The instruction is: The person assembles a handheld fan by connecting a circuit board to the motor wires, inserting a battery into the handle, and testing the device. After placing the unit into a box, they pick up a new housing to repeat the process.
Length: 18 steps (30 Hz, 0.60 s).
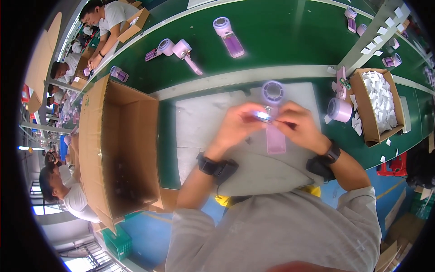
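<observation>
Green assembly line, grey mat (199, 122) at worktop's near edge | our left hand (235, 124) and right hand (301, 127) pinch closed on a lilac handheld fan (274, 115) over mat's middle | we judge it light, stiff plastic, grille fragile; grip the handle | open carton (118, 145) at left edge.

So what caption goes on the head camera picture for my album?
Two hands, left and right, hold a purple fan over a grey mat.

shirt: grey, short sleeves | both wrists: black bands | hands: bare
</observation>
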Each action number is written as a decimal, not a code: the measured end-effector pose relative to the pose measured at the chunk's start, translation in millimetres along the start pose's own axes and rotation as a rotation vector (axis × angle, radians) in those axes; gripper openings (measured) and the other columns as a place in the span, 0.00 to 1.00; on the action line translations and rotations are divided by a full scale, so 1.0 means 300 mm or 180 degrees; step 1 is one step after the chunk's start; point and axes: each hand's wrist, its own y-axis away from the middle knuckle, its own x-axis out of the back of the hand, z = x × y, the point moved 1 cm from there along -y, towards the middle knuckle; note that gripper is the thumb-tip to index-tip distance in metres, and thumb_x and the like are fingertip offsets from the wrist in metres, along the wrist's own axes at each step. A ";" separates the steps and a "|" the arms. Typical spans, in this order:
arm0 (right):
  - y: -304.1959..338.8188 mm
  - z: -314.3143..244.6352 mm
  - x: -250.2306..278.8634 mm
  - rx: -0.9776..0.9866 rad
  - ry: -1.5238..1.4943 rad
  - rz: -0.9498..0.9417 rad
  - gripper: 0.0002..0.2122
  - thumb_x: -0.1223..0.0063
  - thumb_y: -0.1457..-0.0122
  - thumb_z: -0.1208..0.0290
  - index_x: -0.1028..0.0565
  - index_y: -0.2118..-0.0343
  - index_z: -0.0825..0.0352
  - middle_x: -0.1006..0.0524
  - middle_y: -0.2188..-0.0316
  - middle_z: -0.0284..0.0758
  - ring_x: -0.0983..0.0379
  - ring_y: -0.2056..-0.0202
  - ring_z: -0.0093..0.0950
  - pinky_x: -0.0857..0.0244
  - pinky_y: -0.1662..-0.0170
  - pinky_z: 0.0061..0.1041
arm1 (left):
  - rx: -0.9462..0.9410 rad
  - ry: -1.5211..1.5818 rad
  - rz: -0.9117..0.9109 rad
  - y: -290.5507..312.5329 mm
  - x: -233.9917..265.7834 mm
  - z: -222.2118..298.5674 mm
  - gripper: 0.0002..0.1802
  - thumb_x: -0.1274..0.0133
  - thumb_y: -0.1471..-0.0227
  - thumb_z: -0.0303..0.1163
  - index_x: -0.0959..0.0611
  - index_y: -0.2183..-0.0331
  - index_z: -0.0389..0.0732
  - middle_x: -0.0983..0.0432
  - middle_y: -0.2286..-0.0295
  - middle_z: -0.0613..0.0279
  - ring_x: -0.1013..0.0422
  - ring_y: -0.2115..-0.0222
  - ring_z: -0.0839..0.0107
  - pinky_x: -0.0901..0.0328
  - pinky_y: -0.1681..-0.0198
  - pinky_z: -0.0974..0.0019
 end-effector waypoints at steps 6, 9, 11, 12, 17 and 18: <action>-0.002 -0.007 -0.006 0.0452 0.0358 0.0084 0.05 0.37 0.52 0.78 0.19 0.70 0.67 0.26 0.71 0.32 0.28 0.80 0.25 0.34 0.79 0.23 | -0.0092 -0.0182 -0.0041 -0.001 -0.013 0.005 0.19 0.43 0.53 0.14 0.21 0.56 0.35 0.24 0.61 0.64 0.27 0.61 0.77 0.30 0.56 0.71; -0.002 -0.014 -0.007 0.0534 0.0477 0.0063 0.05 0.37 0.52 0.77 0.19 0.70 0.66 0.25 0.71 0.32 0.28 0.80 0.26 0.34 0.79 0.24 | -0.0181 -0.0307 -0.0048 0.000 -0.016 0.004 0.21 0.45 0.52 0.13 0.21 0.54 0.35 0.24 0.62 0.63 0.27 0.60 0.76 0.30 0.55 0.70; -0.001 -0.020 -0.006 0.0549 0.0670 -0.0028 0.05 0.37 0.51 0.76 0.19 0.70 0.65 0.25 0.71 0.32 0.28 0.80 0.25 0.33 0.79 0.24 | -0.0311 -0.0443 -0.0056 0.000 -0.024 0.010 0.23 0.46 0.53 0.13 0.21 0.53 0.36 0.23 0.62 0.63 0.28 0.60 0.75 0.30 0.55 0.69; -0.001 -0.022 -0.006 0.0557 0.0767 -0.0076 0.04 0.37 0.51 0.76 0.19 0.71 0.65 0.25 0.71 0.32 0.28 0.80 0.25 0.33 0.79 0.24 | -0.0376 -0.0510 -0.0059 0.001 -0.027 0.014 0.24 0.47 0.54 0.13 0.21 0.52 0.36 0.23 0.62 0.63 0.28 0.60 0.75 0.30 0.56 0.69; 0.009 -0.019 0.003 0.0693 0.1161 -0.0217 0.06 0.38 0.50 0.75 0.21 0.68 0.65 0.25 0.71 0.32 0.28 0.80 0.28 0.33 0.78 0.26 | -0.0473 -0.0953 -0.0192 -0.001 -0.032 0.037 0.26 0.47 0.55 0.13 0.21 0.51 0.37 0.23 0.63 0.63 0.28 0.61 0.75 0.31 0.57 0.69; 0.007 -0.011 0.003 0.0559 0.1045 -0.0143 0.08 0.38 0.51 0.75 0.21 0.66 0.65 0.25 0.70 0.33 0.27 0.79 0.29 0.32 0.78 0.27 | -0.0469 -0.1027 -0.0206 -0.004 -0.033 0.043 0.25 0.47 0.55 0.13 0.21 0.52 0.37 0.23 0.64 0.63 0.28 0.62 0.76 0.31 0.57 0.69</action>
